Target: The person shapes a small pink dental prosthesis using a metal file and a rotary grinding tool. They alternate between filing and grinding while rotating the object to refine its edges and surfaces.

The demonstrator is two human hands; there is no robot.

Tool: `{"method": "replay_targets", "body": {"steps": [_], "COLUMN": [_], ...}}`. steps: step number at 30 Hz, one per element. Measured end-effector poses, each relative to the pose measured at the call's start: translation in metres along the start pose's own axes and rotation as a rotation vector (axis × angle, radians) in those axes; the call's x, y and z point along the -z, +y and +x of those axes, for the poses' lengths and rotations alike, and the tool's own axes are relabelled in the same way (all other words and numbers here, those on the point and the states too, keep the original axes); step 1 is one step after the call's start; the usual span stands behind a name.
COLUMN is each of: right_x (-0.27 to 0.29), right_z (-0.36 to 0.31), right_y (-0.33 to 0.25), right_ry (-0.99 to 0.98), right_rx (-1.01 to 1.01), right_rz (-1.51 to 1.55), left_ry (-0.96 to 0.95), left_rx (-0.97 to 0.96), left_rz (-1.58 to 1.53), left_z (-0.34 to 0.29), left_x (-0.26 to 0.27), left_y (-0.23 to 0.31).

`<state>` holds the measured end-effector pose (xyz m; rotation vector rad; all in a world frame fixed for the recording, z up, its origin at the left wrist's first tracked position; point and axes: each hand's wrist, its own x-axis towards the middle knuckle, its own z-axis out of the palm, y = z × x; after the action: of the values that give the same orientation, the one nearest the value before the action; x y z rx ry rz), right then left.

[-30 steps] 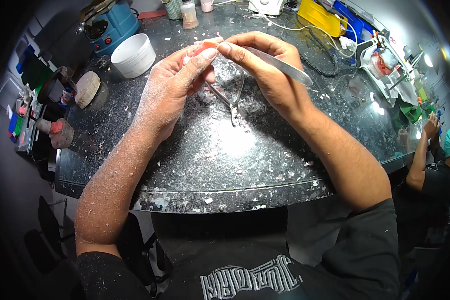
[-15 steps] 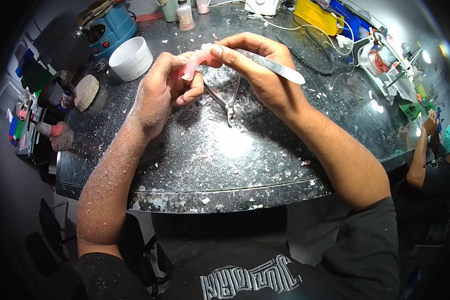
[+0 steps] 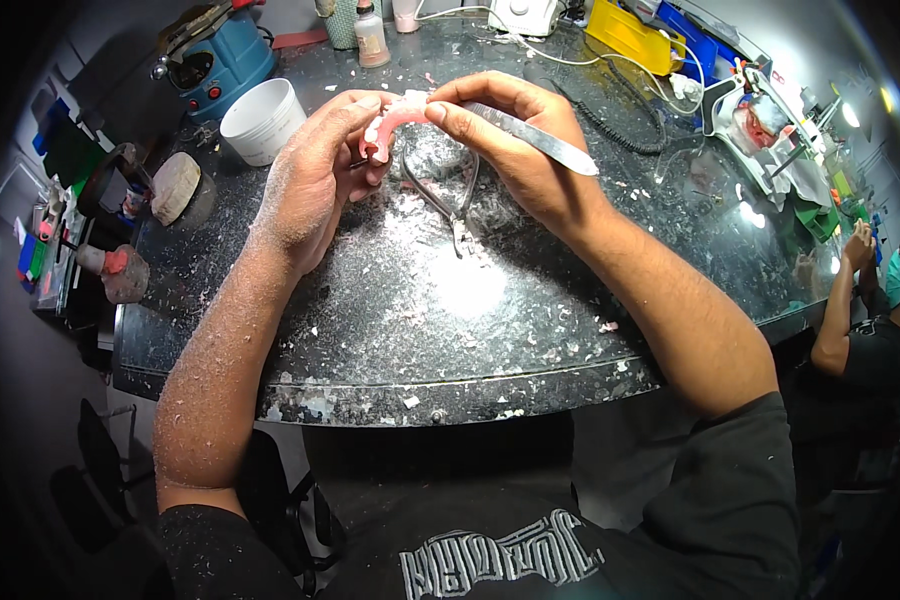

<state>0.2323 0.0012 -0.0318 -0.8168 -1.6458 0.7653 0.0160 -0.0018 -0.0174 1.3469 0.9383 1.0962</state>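
Observation:
My left hand (image 3: pixel 315 165), dusted with pale shavings, is closed on a curved pink denture (image 3: pixel 402 118) with white teeth along its outer side. In my right hand (image 3: pixel 530 120) lies a flat metal tool (image 3: pixel 555 150), its rounded end sticking out past the knuckles. The tool's other end is hidden by my fingers, close to the denture. My right thumb and fingertips meet the denture's right side. On the bench below them rest metal pliers (image 3: pixel 458 215), handles spread away from me and jaws toward me.
Shavings litter the dark bench (image 3: pixel 390 345). At the left stand a white tub (image 3: pixel 263 122), a blue machine (image 3: pixel 225 65) and a pale block (image 3: pixel 176 188). A bottle (image 3: pixel 372 40) stands behind. A yellow bin (image 3: pixel 630 38) and coiled cord (image 3: pixel 615 130) are right; a co-worker's arm (image 3: pixel 840 300) shows far right.
The denture has turned in my left hand, so more of its teeth and pink arch show. My left fingers have drawn in behind it. The metal tool has shifted slightly left.

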Motion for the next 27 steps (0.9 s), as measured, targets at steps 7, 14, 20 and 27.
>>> {"method": "replay_targets", "body": {"steps": [7, 14, 20, 27], "right_x": [0.002, 0.016, 0.013, 0.083], "right_z": [0.001, 0.005, 0.007, 0.036], "right_y": [0.001, 0.025, 0.019, 0.005], "right_ry": [0.003, -0.170, -0.190, -0.128], "right_rx": [-0.009, 0.305, 0.272, -0.576], "right_rz": [0.005, -0.682, -0.788, -1.270], "left_ry": [-0.104, -0.025, 0.034, 0.042], "left_rx": [-0.123, -0.187, -0.139, -0.166], "left_rz": [0.067, -0.004, -0.076, -0.131], "left_z": [0.008, 0.009, 0.013, 0.014], "left_x": [0.014, 0.014, 0.021, 0.022], "left_y": [-0.006, -0.003, -0.008, -0.005]}}
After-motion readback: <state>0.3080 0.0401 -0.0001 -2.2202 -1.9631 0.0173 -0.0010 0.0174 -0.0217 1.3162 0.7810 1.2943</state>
